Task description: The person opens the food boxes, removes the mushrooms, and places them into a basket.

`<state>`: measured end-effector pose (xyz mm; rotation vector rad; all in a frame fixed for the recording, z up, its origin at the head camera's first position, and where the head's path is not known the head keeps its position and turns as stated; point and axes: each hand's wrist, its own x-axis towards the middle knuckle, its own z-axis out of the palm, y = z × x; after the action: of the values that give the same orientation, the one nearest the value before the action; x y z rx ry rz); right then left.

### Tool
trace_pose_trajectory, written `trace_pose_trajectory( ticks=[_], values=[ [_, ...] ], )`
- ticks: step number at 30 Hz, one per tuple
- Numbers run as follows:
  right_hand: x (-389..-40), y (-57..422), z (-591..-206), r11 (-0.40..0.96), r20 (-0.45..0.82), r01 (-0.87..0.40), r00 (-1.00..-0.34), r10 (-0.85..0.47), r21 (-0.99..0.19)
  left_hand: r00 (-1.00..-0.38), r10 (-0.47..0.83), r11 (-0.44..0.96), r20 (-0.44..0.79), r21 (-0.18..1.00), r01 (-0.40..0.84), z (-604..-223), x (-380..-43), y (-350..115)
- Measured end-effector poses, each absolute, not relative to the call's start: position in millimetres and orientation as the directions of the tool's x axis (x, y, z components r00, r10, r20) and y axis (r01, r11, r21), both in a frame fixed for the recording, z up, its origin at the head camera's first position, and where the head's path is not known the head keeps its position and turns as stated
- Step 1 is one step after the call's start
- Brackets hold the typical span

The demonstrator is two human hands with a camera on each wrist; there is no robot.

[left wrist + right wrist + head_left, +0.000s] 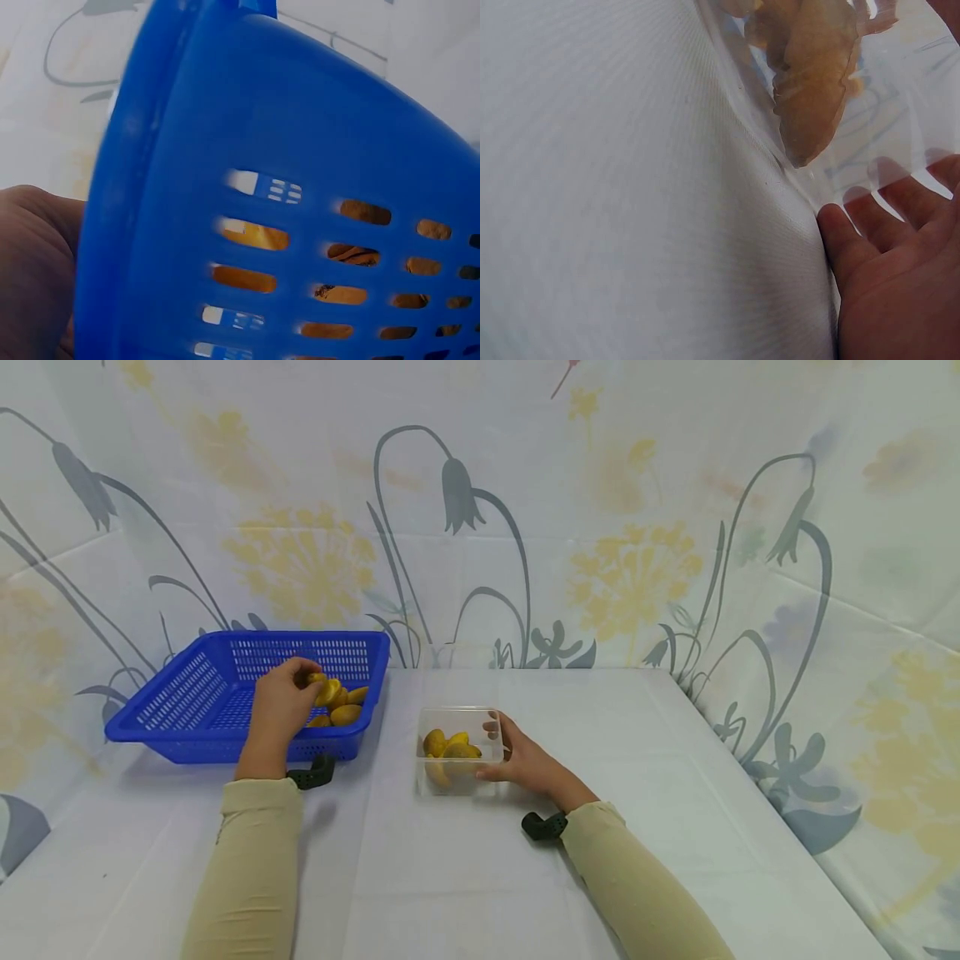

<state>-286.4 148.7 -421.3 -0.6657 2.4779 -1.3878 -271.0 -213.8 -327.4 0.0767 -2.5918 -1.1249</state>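
My left hand [283, 697] reaches over the near wall of a blue plastic basket [217, 743] and pinches a yellow fruit-like piece [328, 693] between thumb and fingers. Several similar yellow-brown pieces [347, 715] lie beneath it in the basket's right end. In the left wrist view, the basket wall [300, 120] hides most of that hand, and yellow pieces show through its slots. My right hand [525, 762] holds the right side of a clear plastic box [459, 781], thumb near its front corner. Inside the box lie several yellow-brown pieces [459, 750], one with a ragged edge [814, 82].
A white cloth [450, 877] covers the table, and a flower-printed sheet [480, 568] hangs behind and along the right. The basket stands to the left of the clear box, with a strip of cloth between them. Dark devices [543, 827] are strapped at both wrists.
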Motion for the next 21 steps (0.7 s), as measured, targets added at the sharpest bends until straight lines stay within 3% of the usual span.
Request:
trace_pose_trajectory(
  ticks=[21],
  values=[
    [-283.9, 149.3, -419.4, 0.474, 0.000, -0.257, -0.879, -0.476, -0.842, -0.969, -0.155, 0.797, 0.191, 0.604, -0.009, -329.8, -275.8, -210.9]
  ],
)
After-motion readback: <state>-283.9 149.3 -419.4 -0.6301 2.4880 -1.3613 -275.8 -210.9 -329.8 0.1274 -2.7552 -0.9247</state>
